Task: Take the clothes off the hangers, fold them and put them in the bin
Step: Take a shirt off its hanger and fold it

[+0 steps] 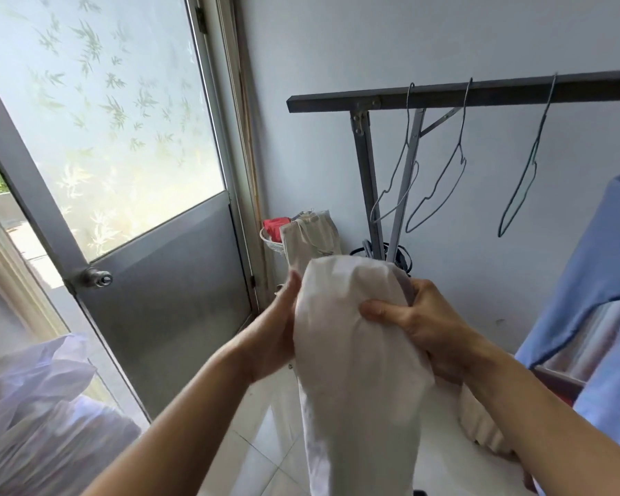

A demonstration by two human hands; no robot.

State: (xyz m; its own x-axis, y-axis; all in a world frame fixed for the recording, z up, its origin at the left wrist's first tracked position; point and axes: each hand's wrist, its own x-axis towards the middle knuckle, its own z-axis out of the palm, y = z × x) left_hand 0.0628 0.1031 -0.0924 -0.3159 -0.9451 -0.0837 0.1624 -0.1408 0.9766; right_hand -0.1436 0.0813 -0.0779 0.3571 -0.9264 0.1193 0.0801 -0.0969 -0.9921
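From the head camera, I have the white garment [355, 334] up in front of me, between my 2 hands and clear of the rail [480, 94]. My right hand [419, 327] grips its upper right edge, thumb pinched across the front and fingers curled behind. My left hand [276, 331] lies against the opposite side with the thumb straight up. Its fingers are hidden by the cloth, so I cannot tell whether it is gripping or only steadying. I cannot make out the bin.

The risk I see is the long tail. It hangs down past the bottom of the view, so it may drag on the floor tiles [265, 460] or pull the bunched top out of my 1 sure grip.

Room is tight. The door [151, 281] closes off my left, and the blue garment [595, 273] hangs just beside my right forearm. The 3 wire hangers [441, 187] dangle ahead, where a wide swing could snag the cloth. The free space is low, in the middle.
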